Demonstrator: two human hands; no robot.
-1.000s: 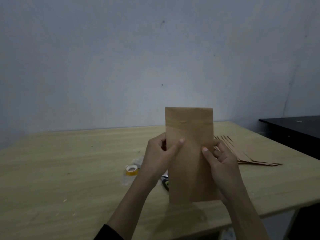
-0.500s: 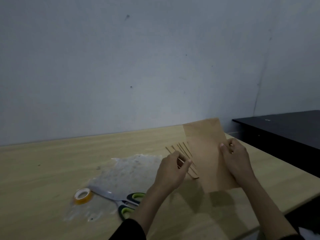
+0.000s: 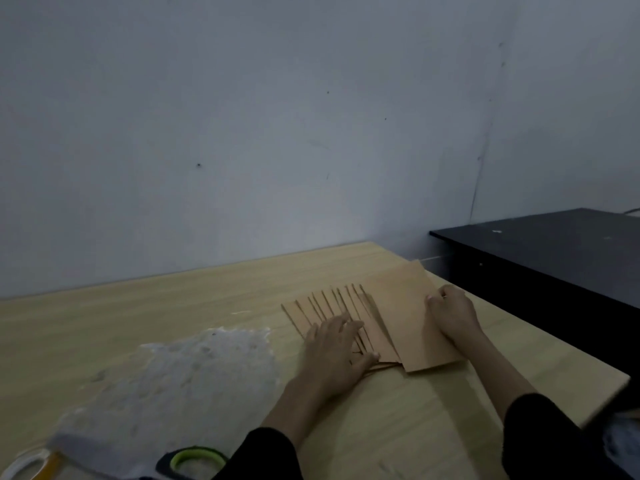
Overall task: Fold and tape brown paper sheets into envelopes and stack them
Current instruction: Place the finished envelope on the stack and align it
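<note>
A fanned stack of several brown paper envelopes (image 3: pixel 322 308) lies on the wooden table (image 3: pixel 173 306) at the right. The newest envelope (image 3: pixel 401 317) lies on top at the stack's right end. My left hand (image 3: pixel 334 351) rests flat on the stack with fingers spread. At the newest envelope's right edge, my right hand (image 3: pixel 450 315) grips it, with the thumb on top of the paper. A roll of tape (image 3: pixel 31 465) lies at the bottom left corner, partly cut off.
Scissors with green and black handles (image 3: pixel 192 462) lie near the bottom edge beside a crumpled clear plastic sheet (image 3: pixel 180 379). A black table (image 3: pixel 554 247) stands to the right across a gap. A bare wall runs behind the table.
The envelope, held upright in both hands a second ago, has come down to the right onto the stack. My left hand let go and now lies on the stack. The view swung right.
</note>
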